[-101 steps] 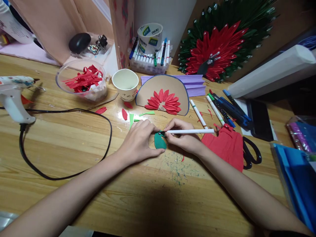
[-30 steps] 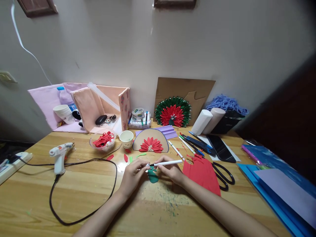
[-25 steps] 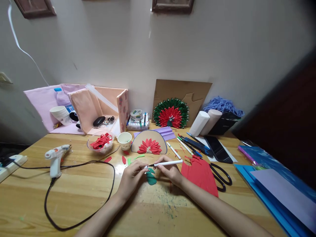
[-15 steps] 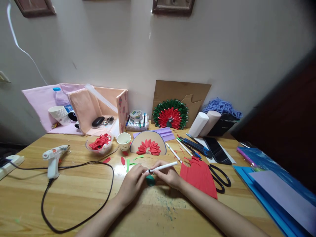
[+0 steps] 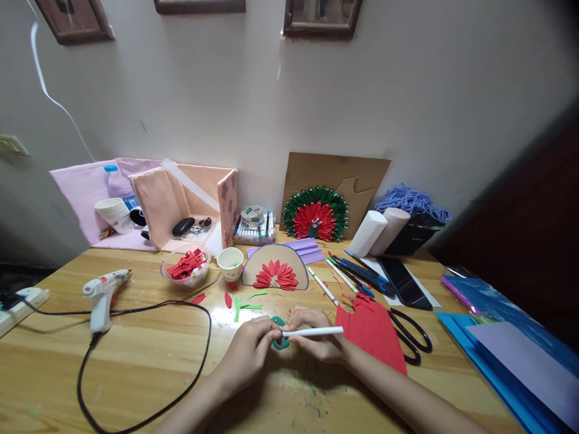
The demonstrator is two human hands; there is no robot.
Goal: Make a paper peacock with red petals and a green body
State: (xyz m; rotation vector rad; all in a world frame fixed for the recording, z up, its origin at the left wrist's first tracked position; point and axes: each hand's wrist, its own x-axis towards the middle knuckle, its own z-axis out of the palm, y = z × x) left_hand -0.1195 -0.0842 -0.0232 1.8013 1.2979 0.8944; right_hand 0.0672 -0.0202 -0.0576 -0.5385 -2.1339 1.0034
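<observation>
My right hand [image 5: 314, 336] is closed around a white marker [image 5: 319, 331], which lies almost level with its tip end pointing left. My left hand [image 5: 251, 345] pinches a small dark green piece [image 5: 283, 343] at its left edge, just under the marker's tip. Fingers partly cover the green piece, so its full shape is hidden. Beyond my hands stands a half-round cardboard [image 5: 250, 271] with red paper petals [image 5: 275, 274] in a fan. Light green strips [image 5: 249, 307] and red petal scraps [image 5: 228, 299] lie between the hands and the cardboard.
At left, a glue gun [image 5: 100, 301] stands with its black cable looped over the table. A paper cup [image 5: 230, 265] and a bowl of red scraps [image 5: 186, 267] sit behind. Red crepe paper [image 5: 373, 337], black-handled scissors [image 5: 414, 337], pens [image 5: 357, 271] and a phone [image 5: 404, 282] are at right.
The marker has turned from a slant to nearly level, and my right hand has shifted slightly right. More of the green piece shows between my hands. The whole view has tipped up a little.
</observation>
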